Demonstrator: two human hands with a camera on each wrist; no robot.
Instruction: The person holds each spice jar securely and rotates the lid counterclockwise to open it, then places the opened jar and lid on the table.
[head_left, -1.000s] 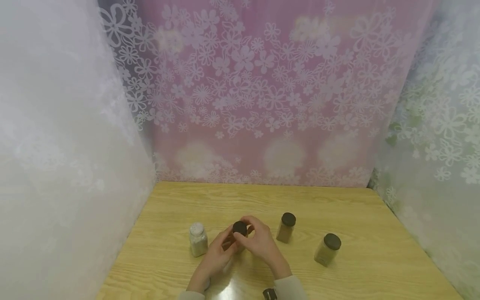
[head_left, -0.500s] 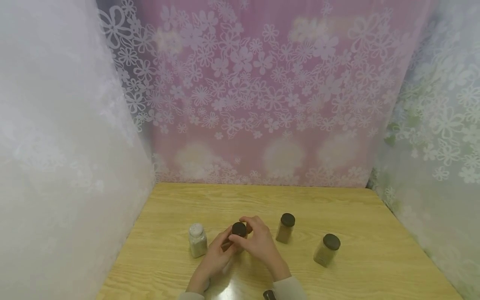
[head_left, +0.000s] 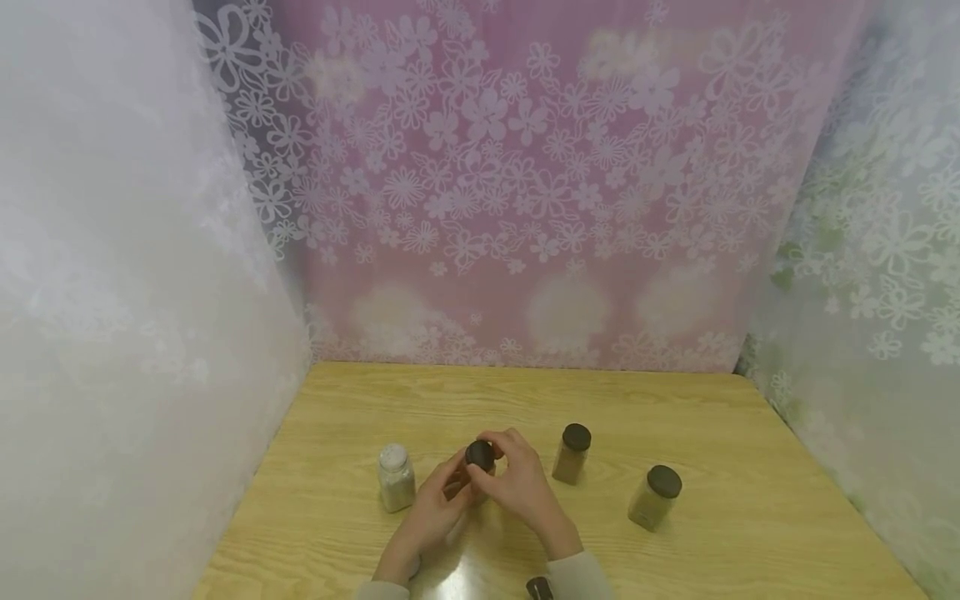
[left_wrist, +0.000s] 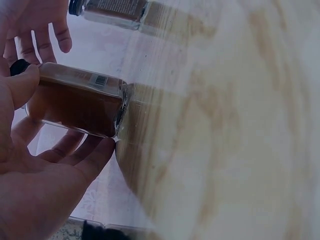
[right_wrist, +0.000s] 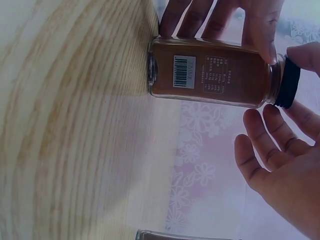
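Note:
A glass spice jar (right_wrist: 200, 75) of reddish-brown powder stands upright on the table between both hands, a barcode label on its side. My left hand (head_left: 433, 506) holds its body, thumb on one side and fingers on the other, low down near the base. Thumb and fingers of my right hand (head_left: 522, 483) pinch the black lid (right_wrist: 288, 82) at its rim. In the right wrist view that lid sits slightly tilted on the jar's neck. From the head view, the hands hide most of the jar's body.
To the left stands a jar with a white top (head_left: 396, 479). Right of the hands are a black-lidded jar of brown powder (head_left: 572, 456) and another black-lidded jar (head_left: 655, 498). A small dark object (head_left: 538, 588) lies beside the right sleeve.
My right thumb and fingers shift slightly round the lid's rim, the thumb going left and then back. The left hand keeps its hold, and the other jars stay where they were.

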